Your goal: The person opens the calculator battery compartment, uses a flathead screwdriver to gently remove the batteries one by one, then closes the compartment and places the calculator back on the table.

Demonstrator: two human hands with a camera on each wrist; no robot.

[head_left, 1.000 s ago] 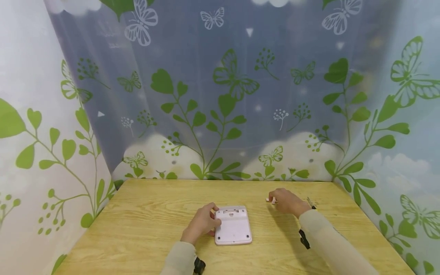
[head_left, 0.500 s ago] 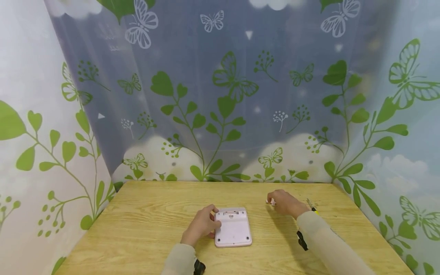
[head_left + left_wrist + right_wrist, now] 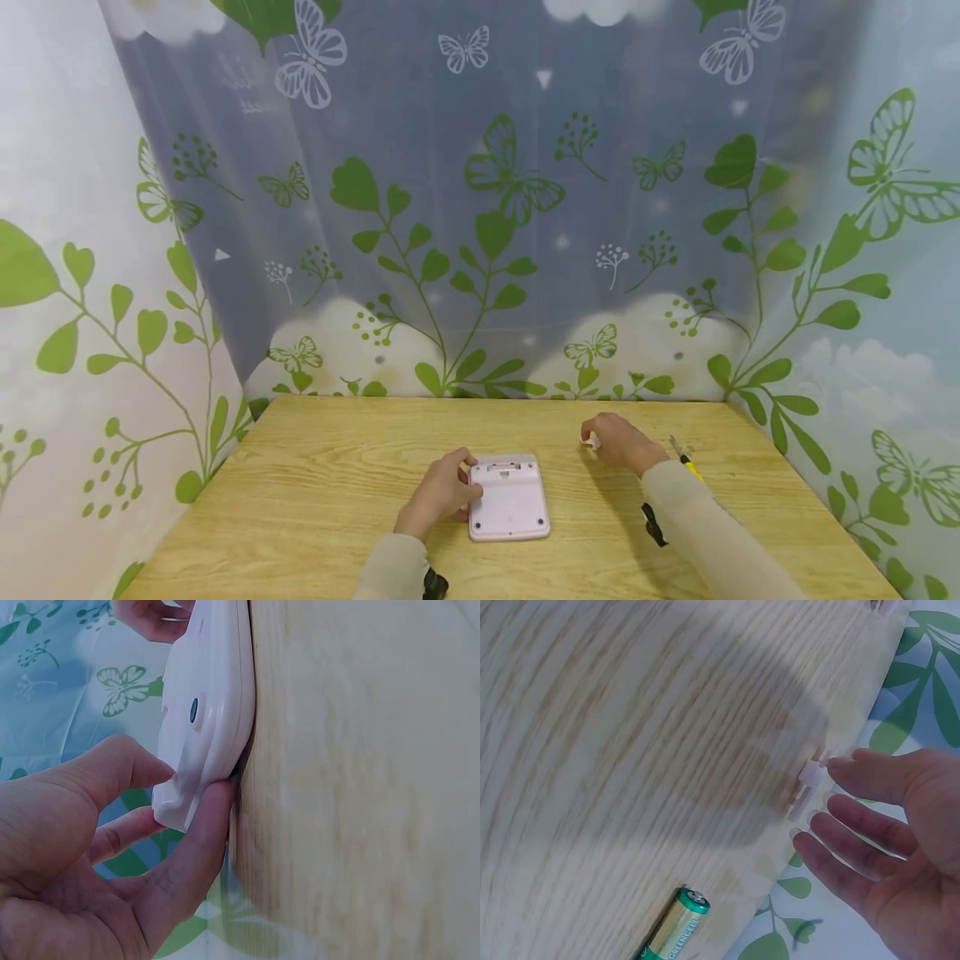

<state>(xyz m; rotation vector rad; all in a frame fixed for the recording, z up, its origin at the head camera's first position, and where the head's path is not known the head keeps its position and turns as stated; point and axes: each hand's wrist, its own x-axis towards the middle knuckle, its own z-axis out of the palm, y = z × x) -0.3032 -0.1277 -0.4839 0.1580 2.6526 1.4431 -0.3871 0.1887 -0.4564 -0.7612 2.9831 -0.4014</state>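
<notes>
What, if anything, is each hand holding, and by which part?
The left hand grips the pale pink device by its left edge. The right hand is at the small pale piece; whether that is gripped can't be told.

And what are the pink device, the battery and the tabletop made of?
Pink device: probably hard plastic, smooth with a soft sheen, judging by its rounded, moulded edges. Battery: likely metal in a glossy green-and-gold wrap; its bare tip looks silvery. Tabletop: wood-grain streaks show, but solid wood or printed laminate, I can't tell.
</notes>
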